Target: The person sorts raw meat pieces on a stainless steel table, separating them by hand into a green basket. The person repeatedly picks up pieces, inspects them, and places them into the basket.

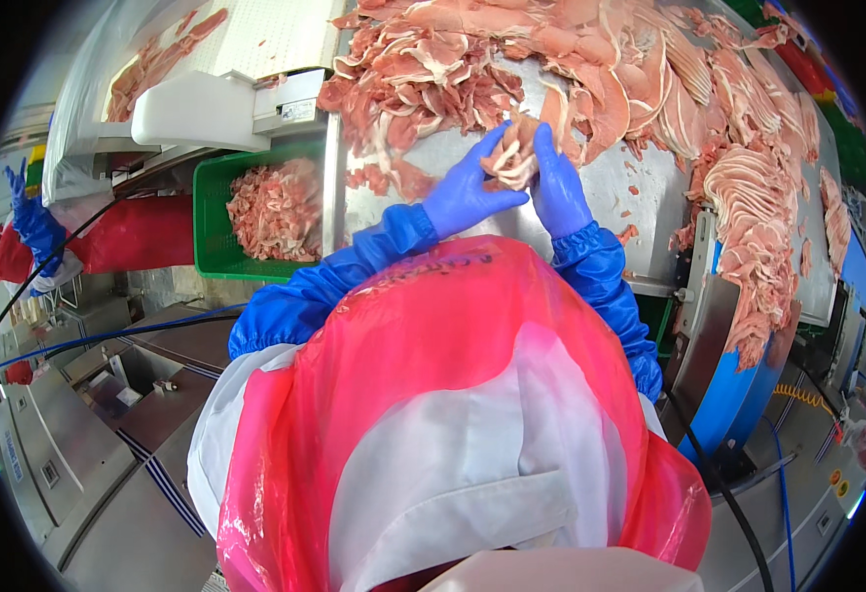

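Left hand: the wearer's left hand (468, 197), in a purple-blue glove, grips the near left side of a small bundle of meat slices (514, 163), thumb reaching below it.
Right hand: the right hand (558, 187), gloved alike, holds the bundle's right side, fingers pointing away from the body.
Bundle: pink meat with pale fat, folded together between both hands, above the metal table (645, 232) and in front of the wearer's chest.
Loose meat: a heap of slices (423, 84) lies beyond the left hand; overlapping slices (601, 59) spread beyond the right.
Right side: a row of layered slices (749, 222) runs down toward a blue belt (719, 400).
Left side: a green crate (208, 222) holds a pile of meat pieces (275, 209).
Clothing: blue sleeves (305, 296) and a translucent red apron (433, 306) over white.
Far left: a co-worker's gloved hand (17, 183) is raised, well apart from the bundle.
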`<control>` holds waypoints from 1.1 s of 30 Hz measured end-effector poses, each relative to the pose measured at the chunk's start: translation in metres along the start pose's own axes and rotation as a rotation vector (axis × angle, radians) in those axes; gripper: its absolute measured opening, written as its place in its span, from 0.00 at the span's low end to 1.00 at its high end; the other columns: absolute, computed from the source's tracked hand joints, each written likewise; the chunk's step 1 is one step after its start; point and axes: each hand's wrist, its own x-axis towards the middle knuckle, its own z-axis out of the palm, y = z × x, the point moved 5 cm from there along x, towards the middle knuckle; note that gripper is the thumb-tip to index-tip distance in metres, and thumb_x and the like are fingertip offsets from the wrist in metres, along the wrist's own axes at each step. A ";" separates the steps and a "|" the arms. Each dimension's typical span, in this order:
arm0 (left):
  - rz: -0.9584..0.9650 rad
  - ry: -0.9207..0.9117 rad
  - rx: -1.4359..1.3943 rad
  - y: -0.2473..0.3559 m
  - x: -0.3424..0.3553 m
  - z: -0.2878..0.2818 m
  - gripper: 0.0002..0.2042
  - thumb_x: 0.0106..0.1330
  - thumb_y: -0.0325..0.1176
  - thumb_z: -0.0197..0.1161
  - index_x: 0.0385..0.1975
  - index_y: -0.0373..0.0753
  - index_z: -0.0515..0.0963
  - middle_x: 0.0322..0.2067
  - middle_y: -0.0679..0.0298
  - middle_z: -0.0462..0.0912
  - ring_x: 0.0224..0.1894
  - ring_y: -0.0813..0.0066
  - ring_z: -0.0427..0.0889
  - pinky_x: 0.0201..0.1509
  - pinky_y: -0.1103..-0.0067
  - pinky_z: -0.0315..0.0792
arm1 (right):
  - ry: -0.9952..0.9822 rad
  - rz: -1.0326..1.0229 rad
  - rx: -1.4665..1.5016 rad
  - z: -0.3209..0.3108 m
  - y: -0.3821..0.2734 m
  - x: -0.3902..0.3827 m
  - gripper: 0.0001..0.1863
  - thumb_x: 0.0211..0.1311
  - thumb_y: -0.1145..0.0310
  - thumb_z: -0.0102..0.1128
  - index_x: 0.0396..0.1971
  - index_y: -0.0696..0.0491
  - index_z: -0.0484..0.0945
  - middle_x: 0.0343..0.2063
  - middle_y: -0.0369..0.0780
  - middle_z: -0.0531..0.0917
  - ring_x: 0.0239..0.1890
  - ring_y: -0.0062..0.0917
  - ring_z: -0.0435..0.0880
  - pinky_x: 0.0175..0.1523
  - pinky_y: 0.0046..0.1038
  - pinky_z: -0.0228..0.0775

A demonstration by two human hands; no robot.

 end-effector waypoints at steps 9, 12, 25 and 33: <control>-0.202 0.123 -0.511 0.009 -0.011 -0.010 0.29 0.71 0.33 0.68 0.68 0.38 0.64 0.60 0.59 0.78 0.51 0.69 0.86 0.49 0.76 0.82 | -0.125 0.084 0.107 0.023 0.026 -0.004 0.26 0.77 0.46 0.53 0.58 0.53 0.78 0.38 0.34 0.85 0.36 0.16 0.83 0.39 0.21 0.74; -0.301 0.214 -0.612 -0.006 -0.022 -0.024 0.21 0.78 0.46 0.57 0.61 0.38 0.74 0.45 0.60 0.86 0.40 0.66 0.90 0.36 0.81 0.80 | -0.050 -0.189 0.274 0.012 0.003 -0.001 0.25 0.79 0.46 0.49 0.60 0.50 0.75 0.51 0.38 0.82 0.51 0.26 0.82 0.55 0.31 0.77; -0.091 0.369 -0.177 0.006 -0.020 -0.045 0.25 0.82 0.54 0.45 0.62 0.40 0.73 0.42 0.62 0.86 0.40 0.74 0.84 0.48 0.79 0.77 | -0.291 0.094 -0.045 0.046 0.012 -0.011 0.34 0.72 0.56 0.61 0.73 0.50 0.62 0.58 0.39 0.79 0.59 0.27 0.79 0.63 0.36 0.74; -0.081 0.252 -0.561 -0.007 -0.020 -0.030 0.23 0.84 0.48 0.44 0.63 0.37 0.75 0.55 0.64 0.79 0.54 0.78 0.79 0.59 0.77 0.75 | -0.203 -0.020 0.143 0.047 0.017 -0.003 0.26 0.72 0.63 0.63 0.65 0.57 0.71 0.51 0.41 0.83 0.48 0.22 0.85 0.53 0.27 0.81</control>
